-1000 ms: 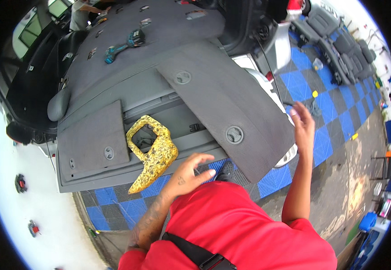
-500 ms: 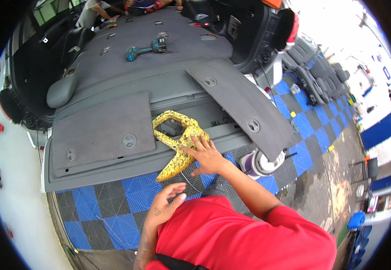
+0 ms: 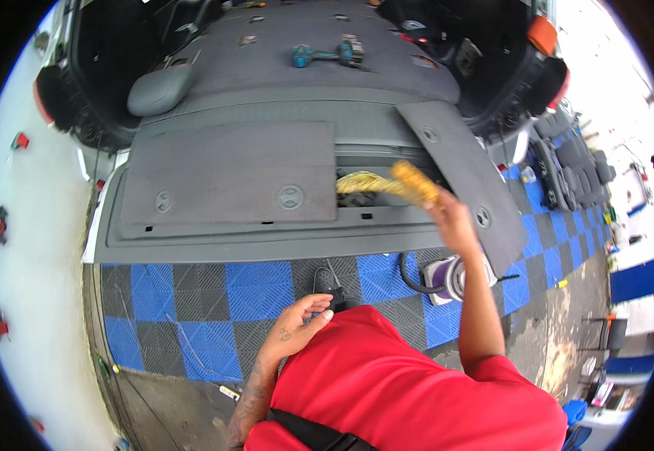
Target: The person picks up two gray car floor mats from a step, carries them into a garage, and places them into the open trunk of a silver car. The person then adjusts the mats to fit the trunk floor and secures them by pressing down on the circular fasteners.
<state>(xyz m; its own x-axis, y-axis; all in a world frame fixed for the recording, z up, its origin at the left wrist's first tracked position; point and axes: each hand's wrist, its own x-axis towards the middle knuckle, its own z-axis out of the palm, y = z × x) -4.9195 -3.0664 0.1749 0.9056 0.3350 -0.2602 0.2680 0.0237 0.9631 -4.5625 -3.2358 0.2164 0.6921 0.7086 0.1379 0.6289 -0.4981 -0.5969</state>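
Note:
My right hand (image 3: 453, 219) has its fingers closed on the edge of a yellow speckled foam piece (image 3: 412, 182), which is smeared by motion. The piece is tilted over an open storage compartment (image 3: 357, 155) in the vehicle's cargo floor. Dark parts show inside, though not clearly. Left of the opening lies a flat grey lid (image 3: 229, 173) with round latches. Another grey lid (image 3: 456, 173) rests at a slant on the right. My left hand (image 3: 297, 328) hovers before my waist, fingers loosely bent and thumb apart, holding nothing.
A teal cordless drill (image 3: 328, 54) lies farther in on the carpeted floor. A grey headrest-like cushion (image 3: 160, 90) sits at the left. On the blue and black floor tiles (image 3: 259, 289) stands a white and purple vacuum cleaner (image 3: 447, 279). Removed seats (image 3: 567, 161) are beyond at right.
The foam piece has been tipped up and shifted rightward by my right hand, which went from lying flat on it to gripping it. The view has turned; my left hand stays near my waist.

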